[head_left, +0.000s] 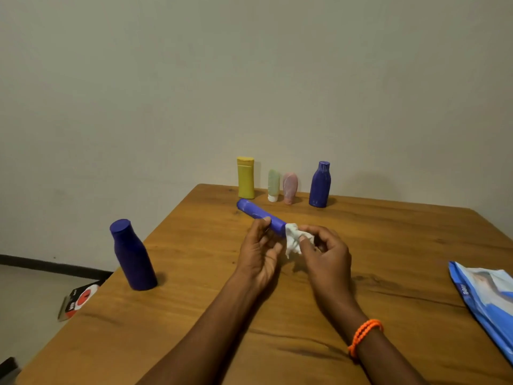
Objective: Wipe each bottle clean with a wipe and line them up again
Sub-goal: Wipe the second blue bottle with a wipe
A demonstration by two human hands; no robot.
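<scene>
My left hand [259, 252] grips a blue bottle [258, 213] held sideways above the wooden table [194, 315]. My right hand [326, 255] pinches a crumpled white wipe [293, 238] against the bottle's near end. A row stands at the table's far edge: a yellow bottle [246, 177], a small green tube [273, 185], a small pink tube [290, 188] and a dark blue bottle [320, 184]. Another dark blue bottle [133, 255] stands alone near the left edge.
A blue pack of wipes [488, 304] lies at the table's right edge. A red and black pack [79, 300] lies on the floor beyond the left edge. A plain wall rises just behind the table.
</scene>
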